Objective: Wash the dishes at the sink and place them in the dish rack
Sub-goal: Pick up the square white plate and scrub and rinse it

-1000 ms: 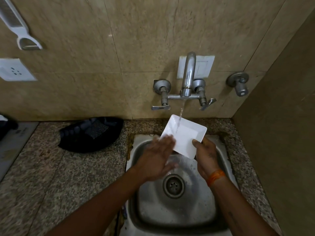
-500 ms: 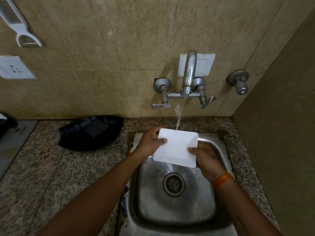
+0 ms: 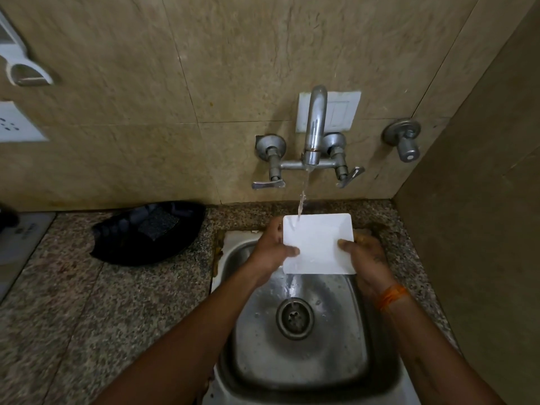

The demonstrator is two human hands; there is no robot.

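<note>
A white square plate (image 3: 318,244) is held flat over the far end of the steel sink (image 3: 336,361). My left hand (image 3: 270,249) grips its left edge, thumb on top. My right hand (image 3: 365,255) grips its right edge, thumb on top too; an orange band circles that wrist. Water runs from the wall tap (image 3: 314,127) onto the plate's far left corner and spills off its near edge toward the drain (image 3: 295,318). The fingers under the plate are hidden.
A black tray (image 3: 146,232) holding a dark scrub pad lies on the speckled granite counter (image 3: 87,302) left of the sink. A tiled wall rises behind, a side wall stands close on the right. A white peeler (image 3: 17,62) and a socket hang at far left.
The plate went from tilted upright under the tap to lying flat. My left hand moved from rubbing its face to gripping its left edge. The view shifted slightly.
</note>
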